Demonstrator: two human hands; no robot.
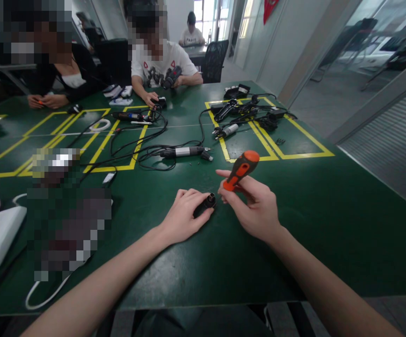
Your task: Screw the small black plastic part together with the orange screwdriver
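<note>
On the near part of the green table (329,224), my left hand (185,215) is closed around a small black cylindrical part (209,201), whose round end with a metal-looking centre faces up and right. Just to its right, my right hand (259,206) grips an orange and black screwdriver (242,169) by the lower handle, with the handle's end tilted up and right. The screwdriver's shaft is hidden by the fingers or too small to make out. The two hands are close together but apart.
Beyond my hands lies a silver and black pen-shaped electric tool (185,151) with looped cable. Tangled black cords and tools (252,112) fill yellow-taped squares at the back right. A white box (1,238) stands at the left. Across the table, a person (171,61) holds a dark power tool (172,77).
</note>
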